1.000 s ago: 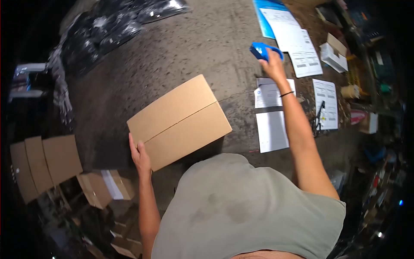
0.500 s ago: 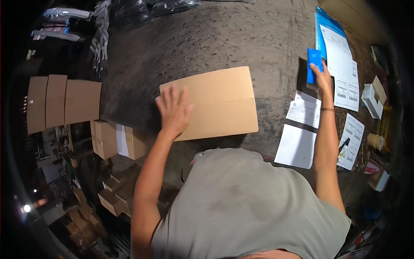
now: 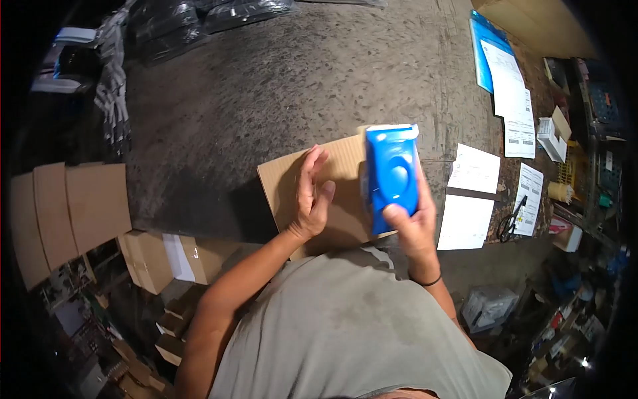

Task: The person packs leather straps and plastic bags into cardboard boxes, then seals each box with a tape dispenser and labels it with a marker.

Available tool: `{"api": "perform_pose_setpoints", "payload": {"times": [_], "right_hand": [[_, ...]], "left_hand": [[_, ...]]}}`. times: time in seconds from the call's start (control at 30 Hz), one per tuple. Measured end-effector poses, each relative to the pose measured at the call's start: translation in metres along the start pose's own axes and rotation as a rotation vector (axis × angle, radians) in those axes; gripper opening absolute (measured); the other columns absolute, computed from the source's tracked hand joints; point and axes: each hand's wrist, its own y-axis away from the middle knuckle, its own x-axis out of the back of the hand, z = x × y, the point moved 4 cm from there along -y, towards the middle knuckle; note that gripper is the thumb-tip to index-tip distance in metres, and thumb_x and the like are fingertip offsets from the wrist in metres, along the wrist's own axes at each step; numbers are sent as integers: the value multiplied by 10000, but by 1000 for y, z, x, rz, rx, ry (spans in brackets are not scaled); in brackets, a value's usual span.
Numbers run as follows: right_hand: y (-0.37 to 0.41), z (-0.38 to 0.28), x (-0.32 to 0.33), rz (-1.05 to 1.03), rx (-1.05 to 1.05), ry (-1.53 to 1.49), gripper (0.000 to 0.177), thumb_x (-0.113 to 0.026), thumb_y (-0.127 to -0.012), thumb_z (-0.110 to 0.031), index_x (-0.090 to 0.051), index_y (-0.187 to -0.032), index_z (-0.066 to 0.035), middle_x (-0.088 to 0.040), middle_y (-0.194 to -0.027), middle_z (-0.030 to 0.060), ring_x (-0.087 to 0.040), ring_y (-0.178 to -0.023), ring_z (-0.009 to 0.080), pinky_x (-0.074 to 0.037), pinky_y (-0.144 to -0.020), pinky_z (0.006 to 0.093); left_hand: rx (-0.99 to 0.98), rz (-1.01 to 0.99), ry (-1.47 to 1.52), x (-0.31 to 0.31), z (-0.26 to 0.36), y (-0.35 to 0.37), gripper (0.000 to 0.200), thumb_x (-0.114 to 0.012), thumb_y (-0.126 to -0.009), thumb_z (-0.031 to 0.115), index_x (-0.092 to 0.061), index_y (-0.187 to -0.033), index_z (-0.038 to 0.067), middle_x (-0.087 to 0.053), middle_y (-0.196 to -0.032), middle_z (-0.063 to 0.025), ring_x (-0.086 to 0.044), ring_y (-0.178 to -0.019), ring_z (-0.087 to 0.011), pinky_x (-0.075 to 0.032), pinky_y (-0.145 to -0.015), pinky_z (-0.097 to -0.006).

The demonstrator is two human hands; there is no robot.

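My right hand [image 3: 413, 229] is wrapped round a blue pack with a raised oval lid [image 3: 392, 178], thumb on its near end. The pack is held up over the right part of a closed cardboard box [image 3: 345, 159] and hides part of its top. Over the left part of the same box is my left hand [image 3: 311, 196], holding nothing, thumb apart from the fingers and palm turned toward the pack. The box lies on the dark, worn table right in front of my body.
Printed sheets [image 3: 470, 199] lie to the right, with a blue folder [image 3: 482, 53] behind and black scissors [image 3: 510, 223] near another sheet. Folded cardboard [image 3: 96, 206] and boxes [image 3: 151, 259] stand at left. Black plastic-wrapped bundles [image 3: 166, 30] sit at the back left.
My right hand has brought the blue pack from the papers at right to over the box. My left hand has shifted right and turned on edge. The box sits nearer my body.
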Motion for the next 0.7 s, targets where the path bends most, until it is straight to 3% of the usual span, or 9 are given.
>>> {"api": "perform_pose_setpoints", "payload": {"times": [0.07, 0.17, 0.2, 0.3, 0.4, 0.47, 0.53, 0.67, 0.7], "right_hand": [[1, 12, -15, -57, -37, 171, 895, -735, -780, -188, -193, -1447, 61, -465, -1327, 187, -483, -1192, 239, -379, -1006, 335], [2, 19, -21, -103, 6, 327, 889, -732, -776, -162, -192, -1444, 66, -486, -1314, 252, -510, -1188, 268, -389, -989, 334], [4, 20, -21, -114, 14, 319, 890, -734, -772, -158, -194, -1444, 65, -498, -1301, 262, -530, -1168, 271, -402, -975, 332], [7, 18, -23, -153, 26, 414, 899, -747, -760, -155, -204, -1445, 58, -534, -1261, 258, -577, -1106, 271, -428, -939, 323], [4, 13, -28, -157, 45, 476, 908, -762, -749, -158, -217, -1446, 47, -558, -1234, 250, -603, -1066, 267, -444, -910, 314], [4, 13, -29, -142, -1, 479, 909, -766, -747, -162, -223, -1446, 43, -562, -1232, 245, -607, -1059, 266, -447, -906, 313], [3, 12, -29, -121, -41, 477, 909, -771, -746, -166, -229, -1447, 38, -566, -1229, 240, -611, -1053, 264, -449, -902, 312], [-1, 6, -33, -102, -152, 476, 899, -766, -754, -186, -236, -1444, 40, -564, -1233, 241, -608, -1063, 262, -446, -909, 312], [-3, 4, -33, -84, -210, 467, 895, -765, -759, -198, -239, -1443, 40, -558, -1242, 240, -600, -1080, 261, -437, -924, 314]], "left_hand": [[5, -54, 19, 6, 2, -2, 575, -482, -938, 114, -224, -1439, 1, -365, -1423, -136, -391, -1291, -237, -283, -1076, -346], [244, -88, 127, 14, 13, -22, 580, -410, -987, 396, -331, -1379, -24, -474, -1300, -128, -504, -1103, -162, -368, -978, -309], [379, -169, 136, 20, 16, -36, 651, -363, -974, 501, -371, -1349, -31, -499, -1255, -105, -487, -1129, -175, -391, -979, -335], [775, -361, 405, 24, 14, -70, 640, -420, -951, 525, -464, -1280, -23, -573, -1160, -107, -529, -1080, -165, -435, -935, -333], [923, -660, 351, 16, 18, -91, 652, -444, -934, 547, -495, -1255, -18, -583, -1160, -123, -544, -1084, -174, -443, -931, -336], [970, -726, 380, 12, 17, -101, 639, -485, -920, 541, -509, -1240, -12, -598, -1152, -122, -574, -1054, -176, -463, -906, -327], [1101, -731, 393, 10, 8, -102, 431, -564, -929, 400, -585, -1114, 11, -637, -1047, -90, -602, -944, -137, -489, -817, -286], [967, -805, 177, 7, 10, -116, 214, -622, -915, 234, -617, -951, 24, -648, -915, -47, -595, -839, -91, -486, -746, -250], [818, -778, 123, 7, 8, -124, 161, -623, -911, 186, -612, -904, 25, -639, -869, -33, -581, -801, -75, -480, -714, -237]]}}
